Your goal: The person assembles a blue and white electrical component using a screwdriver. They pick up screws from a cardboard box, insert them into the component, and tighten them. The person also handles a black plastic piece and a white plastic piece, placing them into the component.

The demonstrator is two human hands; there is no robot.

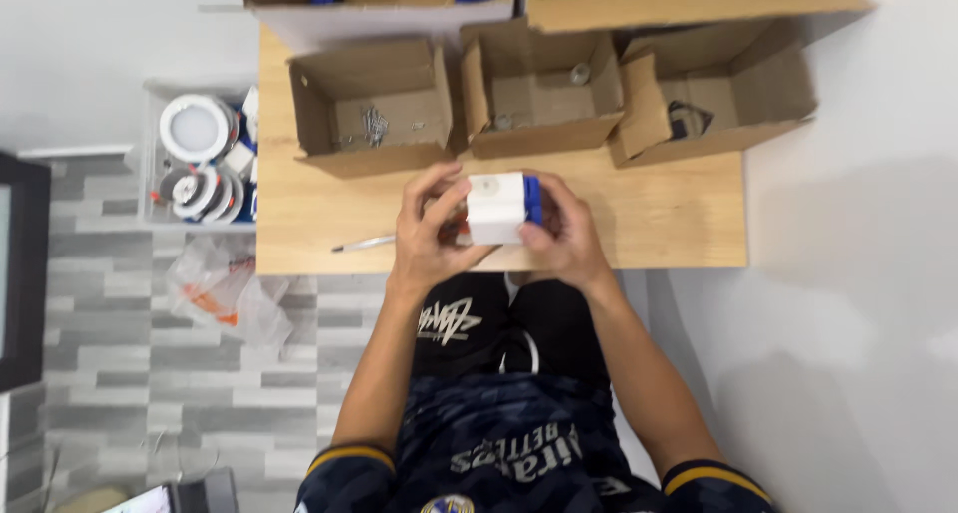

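Note:
A small white box-shaped part with a blue side (pixel 499 206) is held over the near edge of the wooden table (pixel 659 214). My left hand (pixel 427 232) grips its left side, fingers curled over the top. My right hand (pixel 564 236) holds its right side, thumb on the front face. A bit of red or orange shows beneath the part, between my hands. A thin metal tool (pixel 364 244) lies on the table just left of my left hand.
Three open cardboard boxes (pixel 371 109) (pixel 539 89) (pixel 714 89) stand in a row behind my hands, holding small metal pieces. Larger boxes sit further back. Left of the table, a clear bin (pixel 200 154) holds round white lamp fixtures, with plastic bags (pixel 220 288) on the floor.

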